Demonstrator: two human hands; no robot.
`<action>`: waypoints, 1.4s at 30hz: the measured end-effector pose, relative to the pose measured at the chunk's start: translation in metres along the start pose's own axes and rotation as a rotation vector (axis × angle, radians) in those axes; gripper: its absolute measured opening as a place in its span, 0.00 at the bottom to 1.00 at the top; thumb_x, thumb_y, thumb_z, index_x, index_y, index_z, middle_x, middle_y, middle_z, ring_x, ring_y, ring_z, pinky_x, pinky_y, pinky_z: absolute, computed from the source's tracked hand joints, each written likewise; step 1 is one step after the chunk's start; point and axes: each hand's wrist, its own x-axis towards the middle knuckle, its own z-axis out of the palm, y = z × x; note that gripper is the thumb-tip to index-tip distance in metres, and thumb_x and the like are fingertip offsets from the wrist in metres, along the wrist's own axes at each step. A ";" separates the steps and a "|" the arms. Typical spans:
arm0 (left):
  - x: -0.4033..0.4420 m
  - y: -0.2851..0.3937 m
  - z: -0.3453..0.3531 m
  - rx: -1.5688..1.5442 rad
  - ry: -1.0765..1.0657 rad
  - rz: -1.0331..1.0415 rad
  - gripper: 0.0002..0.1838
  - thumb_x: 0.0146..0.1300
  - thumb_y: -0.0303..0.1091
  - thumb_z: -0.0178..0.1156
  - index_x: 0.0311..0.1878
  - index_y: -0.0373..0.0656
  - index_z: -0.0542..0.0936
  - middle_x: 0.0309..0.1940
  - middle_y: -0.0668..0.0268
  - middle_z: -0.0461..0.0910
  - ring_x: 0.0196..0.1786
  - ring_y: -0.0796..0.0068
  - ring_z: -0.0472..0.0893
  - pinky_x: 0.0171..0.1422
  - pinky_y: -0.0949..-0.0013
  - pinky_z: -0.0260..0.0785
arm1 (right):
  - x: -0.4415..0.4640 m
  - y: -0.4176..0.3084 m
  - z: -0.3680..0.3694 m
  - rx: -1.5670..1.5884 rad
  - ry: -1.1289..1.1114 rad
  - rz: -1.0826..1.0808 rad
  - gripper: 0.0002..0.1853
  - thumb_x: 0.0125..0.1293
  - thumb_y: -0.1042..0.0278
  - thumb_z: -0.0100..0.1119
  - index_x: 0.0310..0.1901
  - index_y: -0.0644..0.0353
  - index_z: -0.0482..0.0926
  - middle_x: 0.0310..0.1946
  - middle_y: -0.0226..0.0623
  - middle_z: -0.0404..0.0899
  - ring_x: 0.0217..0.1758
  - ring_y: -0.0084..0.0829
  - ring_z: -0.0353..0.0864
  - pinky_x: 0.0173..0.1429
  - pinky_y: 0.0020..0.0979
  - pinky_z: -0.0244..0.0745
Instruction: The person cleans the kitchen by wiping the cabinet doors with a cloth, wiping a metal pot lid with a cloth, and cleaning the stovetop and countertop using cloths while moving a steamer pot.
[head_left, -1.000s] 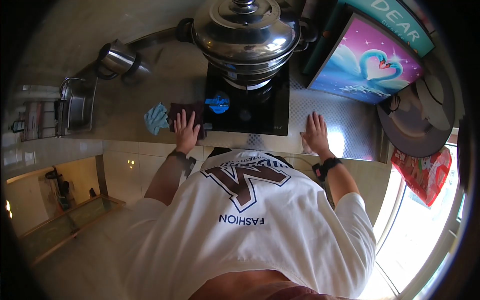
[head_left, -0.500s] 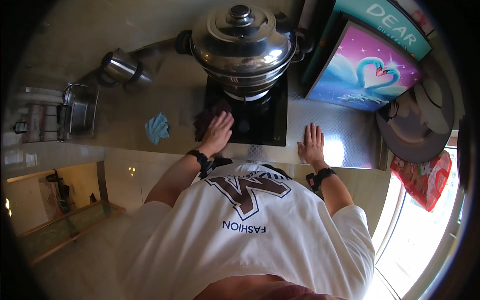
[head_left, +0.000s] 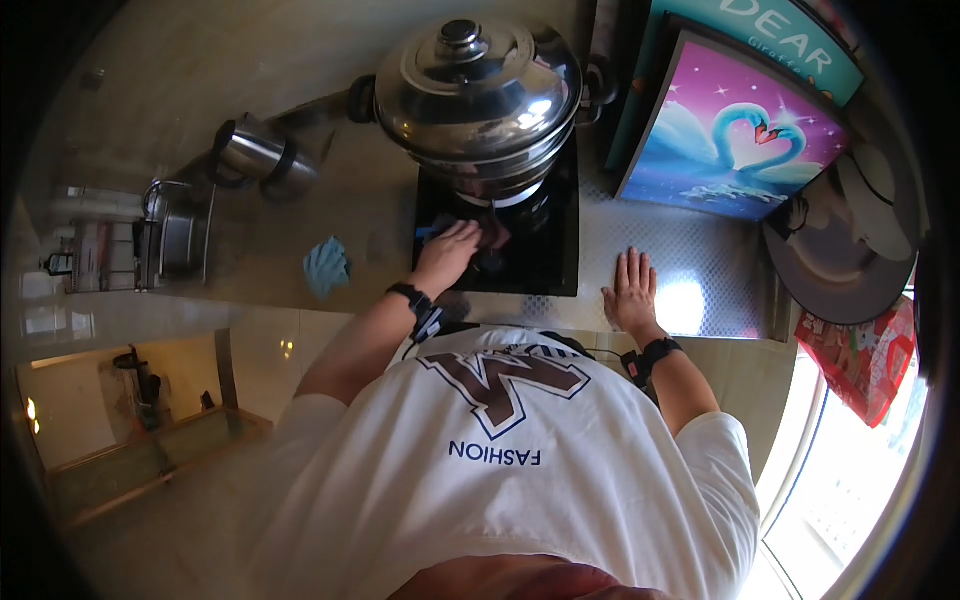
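Note:
My left hand (head_left: 447, 257) presses down on a dark maroon cloth (head_left: 493, 231) over the left part of the black glass cooktop (head_left: 540, 265). Its fingers are closed together on the cloth, and much of the cloth is hard to make out against the black glass. My right hand (head_left: 632, 289) lies flat on the patterned metal counter (head_left: 690, 250), to the right of the cooktop, with fingers stretched out and nothing held. A large lidded steel pot (head_left: 480, 100) stands on the back of the cooktop, just beyond my left hand.
A crumpled light-blue cloth (head_left: 327, 266) lies on the counter at left. Behind it are a steel kettle (head_left: 255, 150) and a metal basin (head_left: 183, 235). At right, a swan picture (head_left: 735, 130) leans beside a wide-brimmed hat (head_left: 835, 265); a red bag (head_left: 862, 365) hangs below.
My left hand has slid a little forward and to the right over the cooktop, with the maroon cloth moving rightward under it. My right hand stays flat on the counter.

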 end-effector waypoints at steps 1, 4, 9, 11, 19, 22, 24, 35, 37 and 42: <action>0.012 0.011 0.002 0.045 -0.007 0.054 0.17 0.72 0.34 0.54 0.61 0.44 0.81 0.64 0.58 0.80 0.65 0.57 0.79 0.66 0.59 0.73 | -0.005 0.002 0.005 -0.003 0.013 -0.008 0.43 0.70 0.50 0.55 0.79 0.62 0.51 0.82 0.51 0.43 0.85 0.57 0.37 0.84 0.56 0.34; 0.055 0.048 -0.032 -0.197 -0.173 -0.151 0.14 0.69 0.34 0.57 0.54 0.50 0.85 0.55 0.60 0.85 0.50 0.56 0.84 0.55 0.58 0.78 | -0.004 0.000 0.003 -0.014 0.018 -0.006 0.42 0.71 0.49 0.54 0.80 0.62 0.51 0.83 0.49 0.43 0.85 0.56 0.37 0.84 0.55 0.33; 0.086 0.101 -0.027 -0.035 0.085 0.225 0.21 0.65 0.36 0.64 0.62 0.53 0.81 0.70 0.61 0.73 0.65 0.56 0.76 0.64 0.58 0.74 | -0.002 -0.006 -0.006 -0.047 -0.024 0.031 0.42 0.71 0.49 0.54 0.80 0.60 0.51 0.82 0.48 0.44 0.85 0.55 0.39 0.84 0.55 0.33; 0.078 0.108 0.000 0.000 -0.104 0.336 0.29 0.66 0.40 0.64 0.71 0.58 0.72 0.77 0.57 0.63 0.74 0.51 0.68 0.76 0.50 0.63 | -0.001 -0.006 -0.004 -0.050 -0.023 0.026 0.42 0.71 0.48 0.54 0.80 0.60 0.52 0.82 0.48 0.45 0.85 0.55 0.39 0.84 0.54 0.33; 0.022 0.020 -0.010 -0.088 -0.257 0.094 0.23 0.78 0.41 0.49 0.73 0.54 0.72 0.79 0.64 0.61 0.81 0.60 0.58 0.84 0.57 0.50 | -0.002 0.000 0.006 -0.025 0.029 -0.005 0.42 0.71 0.48 0.55 0.80 0.58 0.53 0.83 0.46 0.45 0.85 0.54 0.39 0.84 0.55 0.34; -0.036 -0.034 -0.003 -0.140 -0.186 -0.047 0.22 0.78 0.38 0.48 0.73 0.52 0.73 0.79 0.62 0.62 0.81 0.59 0.58 0.84 0.59 0.50 | 0.000 0.002 0.009 -0.011 0.027 -0.003 0.42 0.71 0.48 0.55 0.80 0.58 0.52 0.83 0.47 0.44 0.85 0.55 0.38 0.84 0.56 0.33; -0.074 -0.069 0.014 -0.101 0.065 -0.168 0.23 0.75 0.37 0.52 0.72 0.53 0.73 0.78 0.60 0.63 0.79 0.59 0.62 0.81 0.58 0.56 | -0.001 0.002 0.010 -0.026 0.042 -0.006 0.42 0.71 0.49 0.55 0.80 0.58 0.52 0.83 0.47 0.43 0.85 0.55 0.38 0.84 0.55 0.33; -0.043 -0.061 0.006 -0.014 0.165 -0.204 0.23 0.74 0.39 0.55 0.69 0.45 0.75 0.72 0.55 0.71 0.76 0.52 0.65 0.79 0.57 0.60 | 0.001 0.010 0.016 -0.056 0.035 -0.047 0.45 0.70 0.49 0.56 0.80 0.61 0.49 0.83 0.50 0.42 0.85 0.57 0.37 0.83 0.56 0.33; 0.004 -0.067 -0.011 0.063 0.140 -0.224 0.22 0.75 0.39 0.54 0.69 0.46 0.75 0.71 0.56 0.72 0.75 0.51 0.67 0.78 0.57 0.60 | 0.001 0.009 0.014 -0.057 0.002 -0.039 0.45 0.70 0.48 0.56 0.80 0.61 0.48 0.83 0.51 0.42 0.85 0.58 0.37 0.83 0.57 0.33; -0.003 -0.031 0.014 -0.004 0.163 -0.104 0.23 0.71 0.30 0.53 0.69 0.48 0.75 0.73 0.60 0.70 0.77 0.57 0.66 0.79 0.60 0.60 | 0.000 0.009 0.012 -0.016 0.015 -0.063 0.45 0.71 0.49 0.57 0.80 0.61 0.48 0.82 0.52 0.43 0.85 0.59 0.37 0.83 0.57 0.33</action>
